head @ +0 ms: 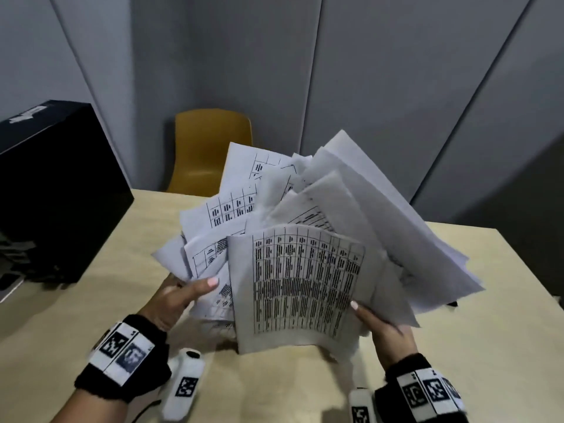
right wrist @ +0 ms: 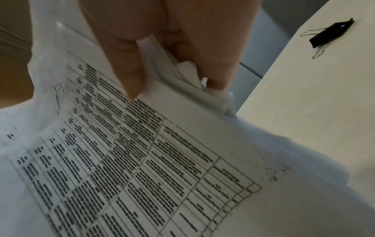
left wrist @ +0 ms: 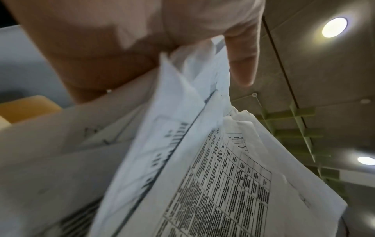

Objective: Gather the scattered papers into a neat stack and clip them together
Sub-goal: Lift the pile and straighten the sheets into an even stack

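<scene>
A messy fan of white printed papers [head: 308,248] is held up on edge over the light wooden table [head: 457,331], with several sheets sticking out at different angles. My left hand [head: 180,296] grips the bundle's left side, thumb on the front. My right hand [head: 381,326] grips the right side, thumb on the front sheet with its table print. In the left wrist view the papers [left wrist: 192,160] sit between thumb and palm. The right wrist view shows the papers [right wrist: 142,152] pinched by my fingers [right wrist: 125,67], and a black binder clip [right wrist: 328,36] lying on the table beyond.
A black box [head: 55,190] stands at the table's left. A yellow chair [head: 210,151] sits behind the far edge, in front of grey wall panels. A small dark tip of something [head: 453,303] peeks out on the table from under the papers' right side.
</scene>
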